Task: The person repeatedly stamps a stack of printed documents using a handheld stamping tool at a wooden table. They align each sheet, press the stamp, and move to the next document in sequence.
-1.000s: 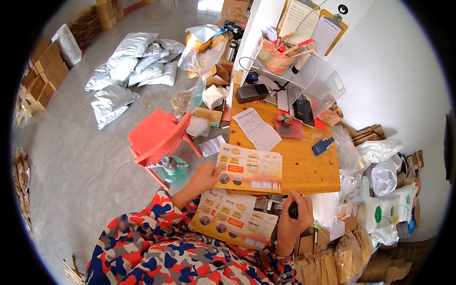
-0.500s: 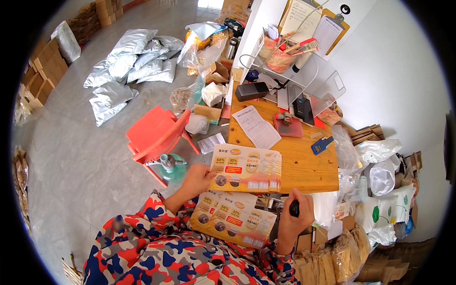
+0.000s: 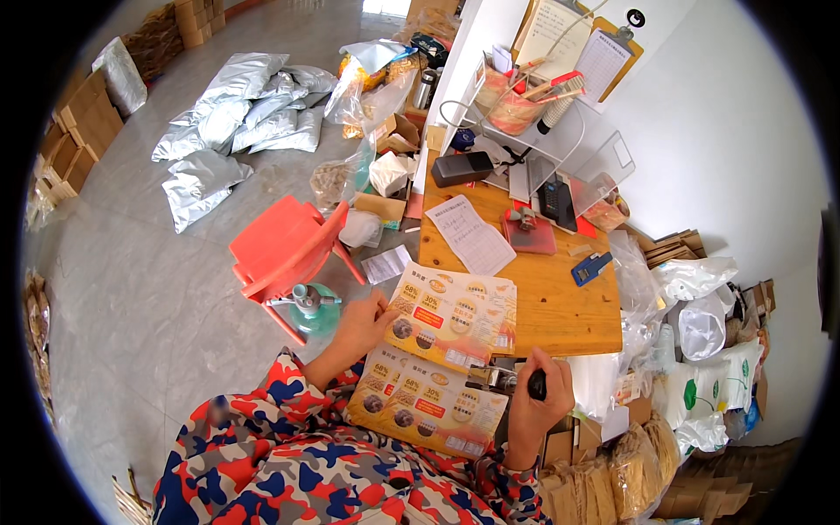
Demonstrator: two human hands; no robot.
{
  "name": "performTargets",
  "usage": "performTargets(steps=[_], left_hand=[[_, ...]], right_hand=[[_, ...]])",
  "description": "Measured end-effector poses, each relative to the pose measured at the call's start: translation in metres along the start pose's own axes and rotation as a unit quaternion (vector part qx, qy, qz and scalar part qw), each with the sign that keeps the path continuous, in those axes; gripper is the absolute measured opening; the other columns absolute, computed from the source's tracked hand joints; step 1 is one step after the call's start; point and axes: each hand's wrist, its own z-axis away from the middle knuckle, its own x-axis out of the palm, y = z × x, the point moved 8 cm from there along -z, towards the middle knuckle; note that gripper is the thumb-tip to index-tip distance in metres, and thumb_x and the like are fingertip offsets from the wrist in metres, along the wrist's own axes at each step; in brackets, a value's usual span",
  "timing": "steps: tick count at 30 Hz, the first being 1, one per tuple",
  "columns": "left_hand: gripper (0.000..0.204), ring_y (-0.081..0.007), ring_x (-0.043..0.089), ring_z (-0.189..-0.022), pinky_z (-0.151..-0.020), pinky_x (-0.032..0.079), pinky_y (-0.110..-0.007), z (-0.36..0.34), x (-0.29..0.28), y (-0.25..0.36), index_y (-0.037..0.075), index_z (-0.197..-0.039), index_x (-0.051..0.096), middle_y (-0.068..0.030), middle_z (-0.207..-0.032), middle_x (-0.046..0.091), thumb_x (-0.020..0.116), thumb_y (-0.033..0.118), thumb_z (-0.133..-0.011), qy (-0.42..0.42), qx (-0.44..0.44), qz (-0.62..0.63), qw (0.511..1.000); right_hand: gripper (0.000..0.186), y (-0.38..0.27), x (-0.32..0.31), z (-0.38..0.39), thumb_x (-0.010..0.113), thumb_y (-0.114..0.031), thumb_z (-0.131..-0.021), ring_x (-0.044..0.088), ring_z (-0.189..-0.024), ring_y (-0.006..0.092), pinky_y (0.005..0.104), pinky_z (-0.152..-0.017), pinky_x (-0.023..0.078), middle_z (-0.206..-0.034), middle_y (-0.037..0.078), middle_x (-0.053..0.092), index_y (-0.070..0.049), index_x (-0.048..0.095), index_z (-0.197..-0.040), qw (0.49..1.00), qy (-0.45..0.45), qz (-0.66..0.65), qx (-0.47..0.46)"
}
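My left hand [image 3: 360, 328] pinches the left edge of a printed yellow-and-white packaging sheet [image 3: 444, 315], slanted over a pile of similar sheets on the desk's near edge. Below it, more of these sheets [image 3: 411, 411] lie fanned out at my lap. My right hand [image 3: 540, 407] is wrapped round the black handle [image 3: 537, 383] of a small metal device [image 3: 486, 376] beside the lower sheets. The device's underside is hidden.
The wooden desk [image 3: 569, 306] holds papers, a red pad, a phone and an acrylic rack. A red plastic chair [image 3: 276, 245] and green tank [image 3: 317, 317] stand left. Silver bags [image 3: 245, 105] lie on the floor; plastic bags [image 3: 709, 385] crowd the right.
My left hand has moved slightly left and up, then the sheet it holds has tilted, its right side dropping toward me away from the pile. My right hand stays on the handle, nearly unmoved.
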Motion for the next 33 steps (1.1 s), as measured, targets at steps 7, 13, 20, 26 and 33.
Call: performTargets(steps=[7, 13, 20, 26, 33], left_hand=[[0.023, -0.0083, 0.054, -0.047, -0.04, 0.038, -0.026, -0.001, -0.005, -0.011, -0.006, -0.082, 0.07, -0.0053, -0.059, 0.062, 0.068, 0.015, -0.091, -0.016, -0.003, 0.032, 0.999], [0.022, -0.0112, 0.057, -0.043, -0.038, 0.042, -0.028, 0.001, 0.011, -0.013, -0.007, -0.084, 0.069, -0.0072, -0.058, 0.062, 0.061, 0.01, -0.094, -0.044, -0.088, 0.122, 0.988], [0.018, -0.0151, 0.06, -0.044, -0.038, 0.047, -0.031, -0.002, 0.032, -0.018, -0.007, -0.088, 0.059, -0.0091, -0.063, 0.059, 0.051, 0.006, -0.097, -0.059, -0.072, 0.15, 0.984], [0.011, -0.0166, 0.062, -0.051, -0.039, 0.046, -0.029, 0.006, 0.024, 0.009, -0.003, -0.098, 0.052, -0.0105, -0.062, 0.059, 0.055, 0.007, -0.096, -0.045, -0.066, 0.154, 0.985], [0.023, -0.0165, 0.06, -0.051, -0.047, 0.045, -0.031, 0.002, 0.002, -0.005, -0.003, -0.083, 0.066, -0.0111, -0.062, 0.064, 0.073, 0.019, -0.087, 0.009, 0.022, -0.034, 0.999]], right_hand=[[0.025, 0.002, 0.003, 0.003, 0.07, 0.01, -0.077, 0.057, -0.068, 0.0248, 0.034, -0.06, 0.045, -0.077, 0.011, 0.057, -0.001, 0.069, -0.099, 1.0, 0.009, -0.024, 0.015], [0.018, 0.001, 0.004, 0.004, 0.067, 0.008, -0.083, 0.059, -0.068, 0.0194, 0.0289, -0.061, 0.047, -0.08, 0.012, 0.06, 0.002, 0.068, -0.1, 0.999, -0.009, -0.031, 0.014], [0.018, -0.001, 0.005, 0.004, 0.067, 0.008, -0.083, 0.058, -0.066, 0.0191, 0.0286, -0.059, 0.046, -0.078, 0.012, 0.059, 0.003, 0.068, -0.1, 1.0, -0.006, -0.015, 0.0], [0.024, 0.003, 0.005, 0.006, 0.071, 0.008, -0.078, 0.058, -0.068, 0.0251, 0.0342, -0.059, 0.046, -0.078, 0.011, 0.059, -0.001, 0.069, -0.101, 1.0, -0.006, -0.026, 0.016], [0.024, 0.007, 0.005, 0.007, 0.071, 0.009, -0.078, 0.058, -0.068, 0.0258, 0.0346, -0.059, 0.046, -0.078, 0.012, 0.059, -0.001, 0.07, -0.1, 1.0, 0.002, -0.013, 0.015]])
